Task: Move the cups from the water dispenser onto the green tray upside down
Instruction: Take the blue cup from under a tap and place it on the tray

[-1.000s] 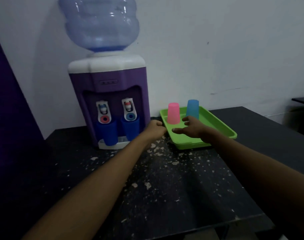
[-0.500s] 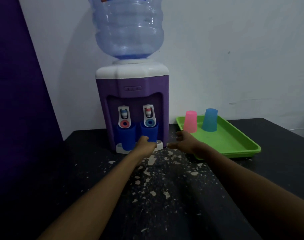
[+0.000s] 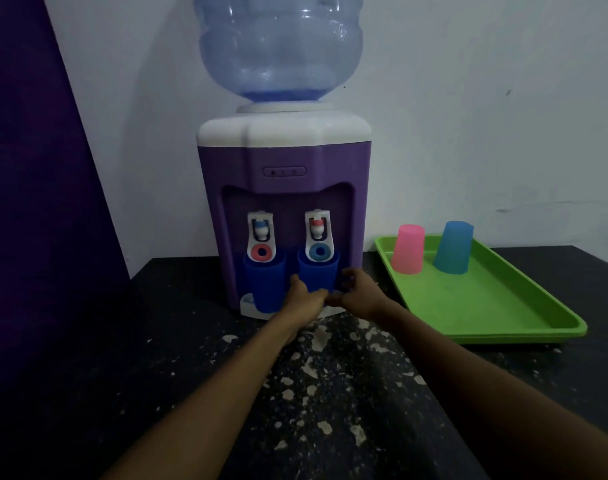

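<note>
Head view: a purple and white dispenser (image 3: 283, 188) is seen at the back of a dark, paint-flecked desk (image 3: 129, 358), against a white wall, with a large clear bottle (image 3: 280, 46) set upside down on top. Two taps are fitted in its front recess. Under the left tap a dark blue cup (image 3: 262, 285) is stood upright on the drip ledge. Under the right tap a second dark blue cup (image 3: 318, 271) is stood upright just beside the first.

Both arms are stretched forward from the bottom of the frame. The left hand (image 3: 304, 299) is placed at the lower left of the right-hand cup, its fingers (image 3: 297, 282) touching the cup's side. The right hand (image 3: 359, 294) is placed at the cup's lower right, its fingers (image 3: 347, 277) curled against that side. The cup is thus cupped between the two hands, though whether either grip is fully closed cannot be told. The two hands are close together below the cup.

To the right of the dispenser a green tray (image 3: 524, 320) is laid on the desk. At its far end a pink cup (image 3: 407, 249) and a light blue cup (image 3: 453, 247) are stood upside down, near each other but apart.
</note>
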